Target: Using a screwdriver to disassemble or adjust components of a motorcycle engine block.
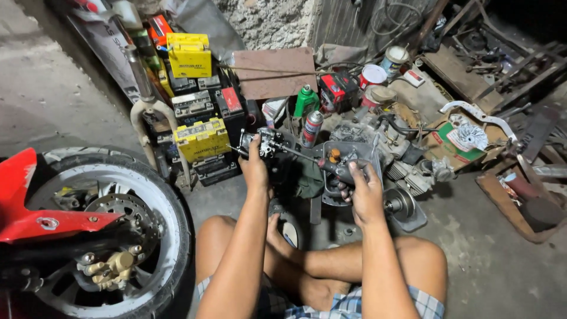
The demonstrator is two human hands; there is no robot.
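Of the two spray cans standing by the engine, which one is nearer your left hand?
The silver spray can with the red top, standing just right of the left hand. The green spray can stands farther back, behind it.

Person is wearing plaid shorts (pixel 354 304), checked in blue, white and grey, showing at both thighs. Arms are showing bare from the frame edge out to the left hand (pixel 255 168) and right hand (pixel 366 192): no sleeves, gloves, watch or rings showing. Legs and feet are going bare too, no shoes visible.
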